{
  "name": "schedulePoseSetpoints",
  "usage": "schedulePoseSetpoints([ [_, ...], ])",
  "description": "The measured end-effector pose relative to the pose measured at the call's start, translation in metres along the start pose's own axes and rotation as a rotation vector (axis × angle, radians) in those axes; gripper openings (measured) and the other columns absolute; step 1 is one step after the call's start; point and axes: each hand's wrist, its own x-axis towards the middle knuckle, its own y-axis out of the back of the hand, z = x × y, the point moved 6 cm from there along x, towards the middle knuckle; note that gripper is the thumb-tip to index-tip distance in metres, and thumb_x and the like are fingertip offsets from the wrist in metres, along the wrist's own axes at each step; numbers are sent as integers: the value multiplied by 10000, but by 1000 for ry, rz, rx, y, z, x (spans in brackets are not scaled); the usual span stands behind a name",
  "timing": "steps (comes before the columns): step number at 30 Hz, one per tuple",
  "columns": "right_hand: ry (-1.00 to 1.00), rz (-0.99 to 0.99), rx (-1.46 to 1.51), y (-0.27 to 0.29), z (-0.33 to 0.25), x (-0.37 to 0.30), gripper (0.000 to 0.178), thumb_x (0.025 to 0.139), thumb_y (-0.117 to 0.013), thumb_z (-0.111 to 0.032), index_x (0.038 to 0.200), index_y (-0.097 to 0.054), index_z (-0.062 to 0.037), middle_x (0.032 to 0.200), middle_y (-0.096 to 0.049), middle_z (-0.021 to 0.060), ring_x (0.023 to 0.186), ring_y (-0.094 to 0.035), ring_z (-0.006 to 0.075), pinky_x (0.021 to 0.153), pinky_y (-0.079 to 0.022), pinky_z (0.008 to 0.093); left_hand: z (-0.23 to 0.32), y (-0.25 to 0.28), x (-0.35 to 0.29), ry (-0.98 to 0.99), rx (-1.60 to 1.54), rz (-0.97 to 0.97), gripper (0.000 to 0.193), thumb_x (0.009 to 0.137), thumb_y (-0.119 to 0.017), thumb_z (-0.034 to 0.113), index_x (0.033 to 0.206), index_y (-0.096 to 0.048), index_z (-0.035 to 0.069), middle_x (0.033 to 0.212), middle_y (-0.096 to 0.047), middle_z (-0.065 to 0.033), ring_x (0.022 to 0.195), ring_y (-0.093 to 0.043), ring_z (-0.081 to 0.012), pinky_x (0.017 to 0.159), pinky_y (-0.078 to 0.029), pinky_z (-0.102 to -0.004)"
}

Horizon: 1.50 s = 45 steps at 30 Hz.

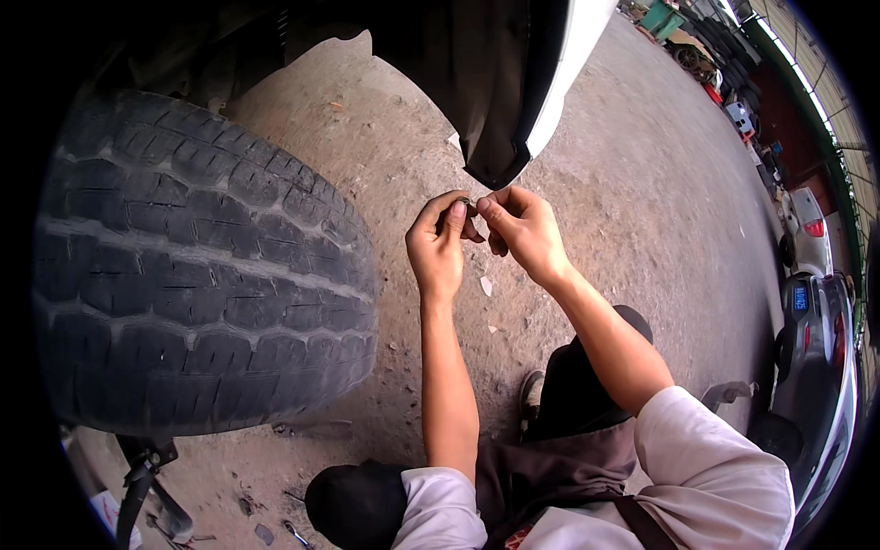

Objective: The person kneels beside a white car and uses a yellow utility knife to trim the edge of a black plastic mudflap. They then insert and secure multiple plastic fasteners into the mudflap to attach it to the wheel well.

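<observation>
My left hand (440, 243) is closed, its thumb and forefinger pinching a small dark piece (469, 205) too small to make out. Close beside it, my right hand (530, 234) is also closed, thumb and fingertips pinched at the same spot. Whether both hands grip the same piece is hidden by the fingers. Just above my hands hangs the lower end of a dark fender liner (490, 147), edged by a white body panel (570, 69). A worn black tyre (206, 275) stands to the left, apart from my left hand.
Small pale scraps (486, 286) lie on the dirty concrete floor (642, 174). At lower left, a black metal stand (147, 467) is below the tyre, with a wrench-like tool (298, 534) nearby. A dark car (814, 339) is parked at the far right, beyond piled tyres (724, 46).
</observation>
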Motion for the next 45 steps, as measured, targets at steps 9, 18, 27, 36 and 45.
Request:
schedulePoseSetpoints([
  [9, 367, 87, -147, -1, -20, -9, 220, 999, -613, -213, 967, -574, 2, 663, -585, 31, 579, -560, 95, 535, -470, 272, 65, -16, 10, -286, 163, 9, 201, 982, -617, 81, 1131, -595, -52, 906, -648, -52, 720, -575, -75, 661, -489, -231],
  [18, 637, 333, -265, -4, -25, -13, 196, 1002, -588, -128, 846, -595, -11, 578, -562, 29, 490, -542, 89, 457, -431, 260, 80, -29, 20, -337, 319, -14, 119, 931, -641, 57, 1030, -622, -6, 851, -682, -110, 694, -654, -171, 641, -512, -306],
  [27, 817, 571, -389, -23, -35, -16, 99, 964, -590, -42, 874, -621, -16, 583, -559, 84, 476, -552, 140, 467, -436, 297, 81, -21, 26, -464, 530, 31, 92, 909, -665, 49, 973, -623, 0, 793, -677, -81, 634, -602, -125, 609, -496, -293],
  [36, 814, 579, -376, -23, -34, -14, 96, 931, -598, -15, 837, -616, -19, 601, -554, 115, 480, -560, 198, 476, -435, 311, 74, -21, 29, -410, 468, 33, 91, 899, -687, 31, 928, -609, -9, 752, -667, -52, 635, -604, -77, 589, -486, -259],
  [45, 723, 468, -281, -19, -30, -12, 136, 947, -589, -18, 811, -600, -14, 578, -549, 60, 489, -516, 113, 471, -425, 271, 53, -18, 33, -169, 81, -34, 75, 944, -642, 28, 949, -590, -24, 760, -610, -18, 589, -502, -38, 515, -416, -208],
])
